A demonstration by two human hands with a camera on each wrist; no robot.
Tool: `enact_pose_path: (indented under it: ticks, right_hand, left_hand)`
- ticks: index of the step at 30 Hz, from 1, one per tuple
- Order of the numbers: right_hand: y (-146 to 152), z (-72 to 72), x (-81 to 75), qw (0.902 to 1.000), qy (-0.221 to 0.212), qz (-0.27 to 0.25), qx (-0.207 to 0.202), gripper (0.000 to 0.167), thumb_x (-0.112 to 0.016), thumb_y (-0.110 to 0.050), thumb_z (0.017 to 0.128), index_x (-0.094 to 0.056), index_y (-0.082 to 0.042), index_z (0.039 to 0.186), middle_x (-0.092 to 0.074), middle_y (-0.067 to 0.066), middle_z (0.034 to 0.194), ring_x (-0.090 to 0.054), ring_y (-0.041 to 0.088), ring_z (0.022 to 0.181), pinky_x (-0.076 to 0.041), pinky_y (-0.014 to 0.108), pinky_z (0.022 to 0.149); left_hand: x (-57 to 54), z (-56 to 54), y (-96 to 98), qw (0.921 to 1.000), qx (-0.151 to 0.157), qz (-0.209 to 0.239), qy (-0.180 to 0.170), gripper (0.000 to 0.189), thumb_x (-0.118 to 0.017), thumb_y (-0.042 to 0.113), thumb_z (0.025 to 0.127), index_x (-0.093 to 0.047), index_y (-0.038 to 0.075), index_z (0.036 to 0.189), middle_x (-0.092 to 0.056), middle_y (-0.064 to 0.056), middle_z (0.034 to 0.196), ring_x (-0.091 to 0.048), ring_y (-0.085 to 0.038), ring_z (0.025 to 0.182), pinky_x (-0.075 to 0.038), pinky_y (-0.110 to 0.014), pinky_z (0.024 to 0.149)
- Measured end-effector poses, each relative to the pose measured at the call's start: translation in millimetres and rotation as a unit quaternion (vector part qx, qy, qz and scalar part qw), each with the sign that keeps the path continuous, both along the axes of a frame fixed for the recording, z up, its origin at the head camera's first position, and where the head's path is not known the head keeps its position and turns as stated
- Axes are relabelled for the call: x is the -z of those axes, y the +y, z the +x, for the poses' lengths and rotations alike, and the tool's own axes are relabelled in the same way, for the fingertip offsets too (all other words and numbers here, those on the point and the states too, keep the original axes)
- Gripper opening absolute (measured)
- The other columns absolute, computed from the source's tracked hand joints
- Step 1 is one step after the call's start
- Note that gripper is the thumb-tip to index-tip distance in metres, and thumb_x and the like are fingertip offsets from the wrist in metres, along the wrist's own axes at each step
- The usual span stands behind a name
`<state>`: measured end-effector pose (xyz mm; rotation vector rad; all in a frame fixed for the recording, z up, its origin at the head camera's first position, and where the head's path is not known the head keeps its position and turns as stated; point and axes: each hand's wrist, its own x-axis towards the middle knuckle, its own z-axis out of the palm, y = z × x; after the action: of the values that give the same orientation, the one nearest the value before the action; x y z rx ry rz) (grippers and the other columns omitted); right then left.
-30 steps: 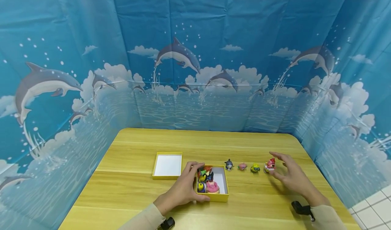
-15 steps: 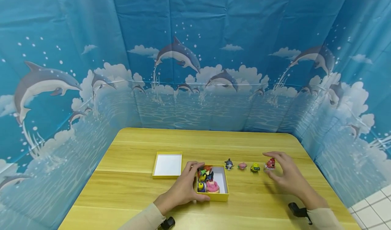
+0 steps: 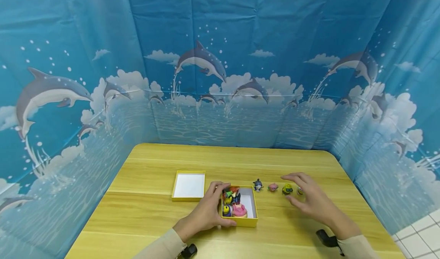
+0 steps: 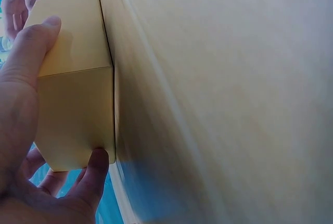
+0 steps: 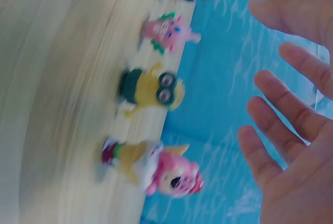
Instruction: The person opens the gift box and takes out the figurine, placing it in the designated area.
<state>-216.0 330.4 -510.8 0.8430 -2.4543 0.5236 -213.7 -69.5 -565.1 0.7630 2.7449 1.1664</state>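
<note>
- While my left hand (image 3: 206,211) gripped a yellow box (image 3: 245,223) flat on the bench (image 3: 137,209), thumb against one wall and fingers round another, my right hand (image 3: 314,201) hung beside a row of small toys, its thumb and fingers spread wide.
- Nearest my right hand stood a goggled yellow figure (image 3: 287,189), between thumb and forefinger in the head view; the right wrist view showed the fingers apart from it.
- Along the same row stood a grey-hooded figure (image 3: 258,185) just beside the box, then a pink figure with green leaf shapes (image 5: 169,33), and, past the goggled one, a pink bear figure (image 5: 174,174), mostly hidden by my hand in the head view.
- Inside the box, toys crowded the left side, among them a pink-topped toy (image 3: 239,211) and a yellow-and-purple toy (image 3: 226,210); its white floor showed at right.
- Left of the box lay a shallow yellow-rimmed tray (image 3: 189,186), white inside.
- Behind the bench hung a blue dolphin curtain (image 3: 223,125).
</note>
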Motion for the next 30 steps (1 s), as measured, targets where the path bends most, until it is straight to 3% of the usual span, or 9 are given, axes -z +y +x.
enact_pose_path:
  ticks: [9, 19, 23, 30]
  right_hand:
    - [-26.9, 4.5, -5.1, 0.9986, -0.04, 0.016, -0.032, 0.069, -0.102, -0.008, 0.088, -0.074, -0.018, 0.15, -0.073, 0.0, 0.143, -0.072, 0.025, 0.129, -0.068, 0.055, 0.1]
    - [-53.0, 4.7, -7.0, 0.9936, -0.076, 0.019, -0.082, 0.063, -0.098, -0.01, 0.095, -0.072, -0.021, 0.151, -0.075, -0.003, 0.137, -0.074, 0.011, 0.115, -0.07, 0.041, 0.094]
    - [-64.5, 4.8, -7.0, 0.9897, -0.098, 0.026, -0.101, 0.059, -0.095, -0.014, 0.099, -0.072, -0.019, 0.153, -0.075, -0.003, 0.137, -0.076, 0.016, 0.118, -0.07, 0.044, 0.097]
    - [-84.6, 4.0, -10.1, 0.9825, -0.136, 0.069, -0.106, 0.047, -0.084, -0.034, 0.111, -0.071, -0.026, 0.155, -0.077, -0.001, 0.143, -0.077, 0.025, 0.126, -0.067, 0.06, 0.103]
  left_hand:
    - [0.2, 1.7, -0.3, 1.0, -0.001, 0.003, -0.005, 0.128, -0.107, 0.058, 0.081, -0.038, 0.021, 0.182, -0.04, -0.007, 0.177, -0.057, -0.03, 0.155, -0.056, -0.053, 0.13]
    - [1.9, 1.1, -0.7, 1.0, -0.001, 0.003, -0.006, 0.127, -0.106, 0.06, 0.081, -0.038, 0.023, 0.182, -0.04, -0.006, 0.177, -0.057, -0.029, 0.154, -0.058, -0.052, 0.129]
    - [2.2, 2.2, -0.9, 0.9999, -0.001, 0.003, -0.011, 0.128, -0.106, 0.061, 0.081, -0.037, 0.023, 0.182, -0.04, -0.006, 0.177, -0.058, -0.029, 0.153, -0.057, -0.053, 0.129]
    - [0.4, 0.9, -0.9, 1.0, 0.007, 0.006, -0.002, 0.125, -0.106, 0.058, 0.084, -0.037, 0.022, 0.182, -0.04, -0.007, 0.176, -0.057, -0.03, 0.154, -0.057, -0.054, 0.129]
